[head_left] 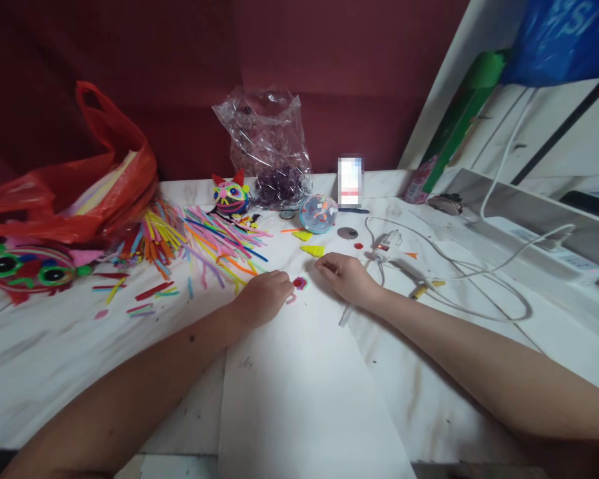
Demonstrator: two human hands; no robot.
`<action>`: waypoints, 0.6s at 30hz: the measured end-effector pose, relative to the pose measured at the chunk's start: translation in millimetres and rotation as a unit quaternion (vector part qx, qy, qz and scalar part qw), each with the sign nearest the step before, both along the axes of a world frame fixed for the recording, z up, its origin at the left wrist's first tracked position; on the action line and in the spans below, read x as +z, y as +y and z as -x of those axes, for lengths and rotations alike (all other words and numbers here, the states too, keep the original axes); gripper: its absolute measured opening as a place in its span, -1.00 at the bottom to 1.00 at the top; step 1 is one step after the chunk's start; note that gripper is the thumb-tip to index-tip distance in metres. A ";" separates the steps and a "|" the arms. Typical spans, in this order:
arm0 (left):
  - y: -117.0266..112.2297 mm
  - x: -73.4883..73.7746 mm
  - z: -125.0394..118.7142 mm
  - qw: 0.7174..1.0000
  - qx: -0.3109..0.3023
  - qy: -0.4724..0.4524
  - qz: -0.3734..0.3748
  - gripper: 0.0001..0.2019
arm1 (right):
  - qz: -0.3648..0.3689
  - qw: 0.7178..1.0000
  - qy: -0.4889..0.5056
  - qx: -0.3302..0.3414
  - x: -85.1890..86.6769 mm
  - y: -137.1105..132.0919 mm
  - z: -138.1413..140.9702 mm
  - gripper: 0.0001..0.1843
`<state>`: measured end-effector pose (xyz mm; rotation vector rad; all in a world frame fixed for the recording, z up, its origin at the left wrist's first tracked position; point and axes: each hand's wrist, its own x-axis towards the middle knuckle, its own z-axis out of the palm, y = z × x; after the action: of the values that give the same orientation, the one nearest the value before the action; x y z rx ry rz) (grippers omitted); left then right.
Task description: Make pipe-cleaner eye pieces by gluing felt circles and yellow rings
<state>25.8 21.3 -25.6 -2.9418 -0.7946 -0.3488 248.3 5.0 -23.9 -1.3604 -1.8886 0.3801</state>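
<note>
A small coil of red and purple pipe cleaner [300, 284] lies at the top of a white paper sheet [299, 386]. My left hand [264, 297] is closed, its fingertips pinching at the coil's left edge, where a short pink curl [291, 299] shows. To the right of the coil and apart from it, my right hand [348, 278] has its fingers curled together; whatever they hold, if anything, is hidden. Two yellow triangular pieces [312, 251] and a clear round ball [318, 213] with orange bits lie just beyond my hands.
Loose pipe cleaners [219, 243] spread at left, beside a red plastic bag [114, 173] and a decorated mask-like face [34, 269]. A small decorated ball [231, 193] and a clear bag [279, 159] stand behind. White cables [459, 269] and a power strip [544, 249] occupy the right.
</note>
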 end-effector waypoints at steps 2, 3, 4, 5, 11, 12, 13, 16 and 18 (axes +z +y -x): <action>-0.7 -1.5 -1.5 1.000 0.011 -0.026 -0.001 -0.81 | 0.010 1.000 0.016 0.006 2.3 -2.9 3.1 -0.83; -1.6 -1.3 -2.0 0.998 0.024 -0.050 0.003 -0.80 | 0.024 0.999 0.031 0.014 3.6 -4.8 5.3 -0.83; -3.2 -0.5 -2.5 0.996 0.041 -0.078 0.004 -0.80 | 0.046 0.997 0.052 0.030 4.9 -7.0 8.1 -0.83; -5.4 0.7 -3.2 0.993 0.057 -0.104 0.002 -0.80 | 0.079 0.992 0.076 0.056 6.2 -9.6 11.4 -0.81; -26.2 9.1 -8.8 0.981 0.057 -0.187 0.006 -0.80 | 0.206 0.946 0.185 0.167 10.3 -24.9 30.9 -0.69; -29.0 9.5 -9.6 0.975 0.060 -0.209 0.034 -0.80 | 0.190 0.952 0.178 0.160 10.5 -26.4 32.3 -0.70; -31.1 9.6 -10.4 0.967 0.069 -0.232 0.078 -0.81 | 0.168 0.961 0.160 0.153 10.6 -27.4 33.0 -0.73; -33.1 8.3 -12.7 0.913 0.127 -0.280 0.266 -0.83 | 0.069 0.985 0.074 0.140 9.9 -29.0 32.7 -0.84; -32.6 7.7 -14.1 0.871 0.158 -0.300 0.355 -0.83 | 0.004 0.989 0.018 0.148 8.6 -29.6 32.0 -0.83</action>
<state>39.9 -11.3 -17.9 -3.2381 -1.7923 -1.2105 216.2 -24.6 -15.4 -1.0703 -2.0636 0.5565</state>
